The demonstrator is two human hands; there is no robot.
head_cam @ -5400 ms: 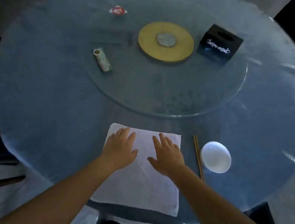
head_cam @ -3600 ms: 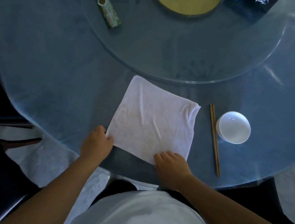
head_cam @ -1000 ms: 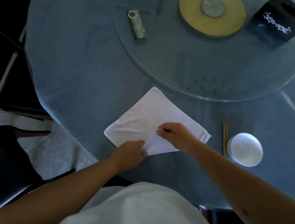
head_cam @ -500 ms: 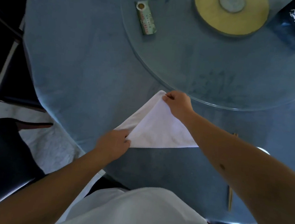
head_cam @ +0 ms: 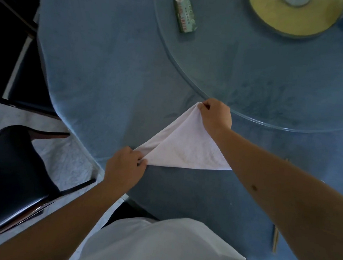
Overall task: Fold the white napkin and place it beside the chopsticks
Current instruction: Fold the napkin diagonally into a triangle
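Because the white napkin point(head_cam: 187, 151) is soft cloth with no stiffness of its own, it probably keeps a shape only where it is pinned or creased, so the corners are the places to hold. It lies on the table point(head_cam: 101, 67) near the near edge, doubled into a triangle with its long fold running along the side nearest the person. The left hand point(head_cam: 124, 167) is closed in a pinch on the left corner, and the right hand point(head_cam: 214, 115) is closed on the far tip, where 2 layers meet just short of the glass turntable point(head_cam: 244, 59). It looks light and unlikely to slip on the tablecloth, though loose layers may shift apart if released before pressing. Only a short piece of the chopsticks point(head_cam: 275, 241) shows, near the table's near right edge, past the right forearm.
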